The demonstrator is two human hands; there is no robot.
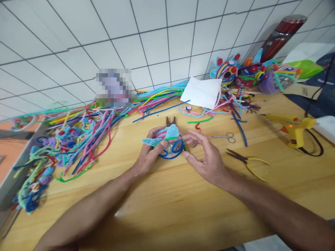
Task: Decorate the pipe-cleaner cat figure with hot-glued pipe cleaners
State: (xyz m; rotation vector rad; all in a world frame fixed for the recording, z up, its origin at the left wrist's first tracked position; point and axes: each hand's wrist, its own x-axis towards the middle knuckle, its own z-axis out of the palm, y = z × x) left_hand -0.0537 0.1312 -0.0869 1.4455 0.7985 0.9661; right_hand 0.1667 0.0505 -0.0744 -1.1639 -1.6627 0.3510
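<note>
A round figure (171,148) of clear material, wrapped in pink, green and blue pipe cleaners, is over the middle of the table. Two light-blue cones stick out of it, one at the left and one on top, and dark-blue loops curve on its near side. My left hand (149,153) grips its left side, the thumb on the front and the fingers behind. At its right side, my right hand (205,157) has its fingers spread, the fingertips close to the figure; whether they touch it is unclear. Dark plier jaws (171,121) show just behind the figure.
Pipe cleaners (102,129) heap at the left and along the tiled wall. White paper (201,93) lies at the back. Scissors (227,137), yellow-handled pliers (247,159) and a yellow glue gun (294,127) are at right. Finished figures (227,71) and a red flask (284,36) stand behind.
</note>
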